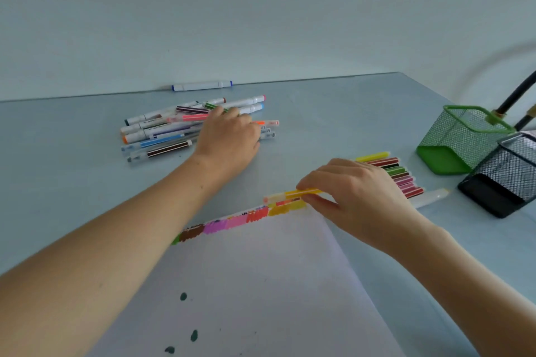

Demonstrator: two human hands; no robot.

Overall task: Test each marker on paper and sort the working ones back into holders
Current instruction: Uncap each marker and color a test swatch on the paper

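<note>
A white paper sheet (261, 284) lies in front of me, with a row of colour swatches (237, 220) along its far edge. My right hand (356, 197) pinches a capped yellow-orange marker (293, 194), held level just above the paper's far corner. My left hand (229, 139) rests on a loose pile of markers (162, 130) at the far left, fingers curled over them; I cannot tell whether it grips one. A row of tested markers (397, 175) lies side by side behind my right hand. Two mesh holders stand at the right: a green holder (464, 142) and a black holder (504, 180).
A single white marker with blue ends (201, 85) lies against the wall at the table's back edge. A white marker (429, 198) lies near the black holder. A dark cable or lamp arm (516, 95) rises behind the holders. Dark green ink spots (193, 335) mark the paper's near part.
</note>
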